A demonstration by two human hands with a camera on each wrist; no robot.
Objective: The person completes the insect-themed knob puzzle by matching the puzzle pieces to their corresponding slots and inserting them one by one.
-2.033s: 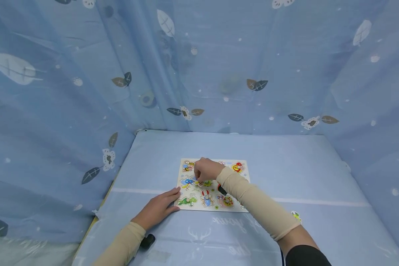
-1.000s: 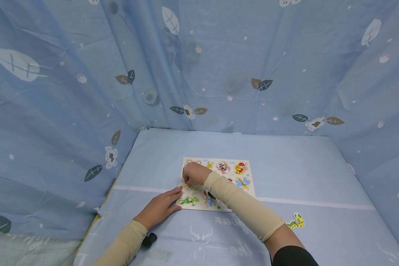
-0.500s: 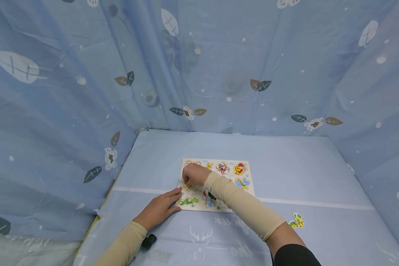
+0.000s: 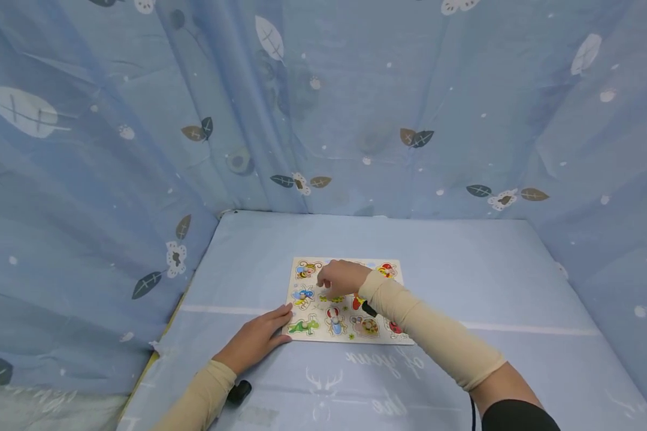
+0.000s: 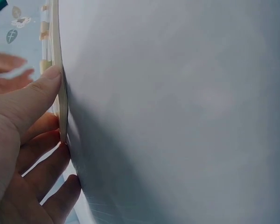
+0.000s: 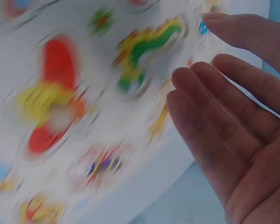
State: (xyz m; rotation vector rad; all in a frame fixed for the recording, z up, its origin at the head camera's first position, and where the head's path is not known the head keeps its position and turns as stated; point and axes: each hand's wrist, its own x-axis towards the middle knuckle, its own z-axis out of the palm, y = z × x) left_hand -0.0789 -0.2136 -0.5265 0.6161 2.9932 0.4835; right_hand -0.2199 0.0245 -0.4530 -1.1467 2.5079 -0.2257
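A knobbed insect puzzle board [image 4: 318, 336] lies on the table in the head view. My left hand [image 4: 259, 335] touches its near left corner, fingers extended and thumb at the front edge. Over the board's middle hovers my right hand [image 4: 345, 278]. The right wrist view shows that hand's fingers [image 6: 214, 116] loosely bent, the thumb apart, with nothing between them. A green-and-yellow caterpillar piece [image 6: 147, 49] lies beside them. A blue-winged insect piece [image 4: 304, 296], a bee piece [image 4: 305, 270] and a green grasshopper piece [image 4: 304, 325] sit along the left side. My right hand hides part of the top row.
A light blue cloth covers the table [image 4: 453, 257]. Patterned curtains [image 4: 345, 108] hang behind and at both sides. Dark wrist cameras [image 4: 239, 392] are strapped to both wrists.
My right hand went left to the blue-winged insect piece, stayed there, then lifted off and moved right with its fingers loosening. The loose piece on the right is now hidden by my forearm.
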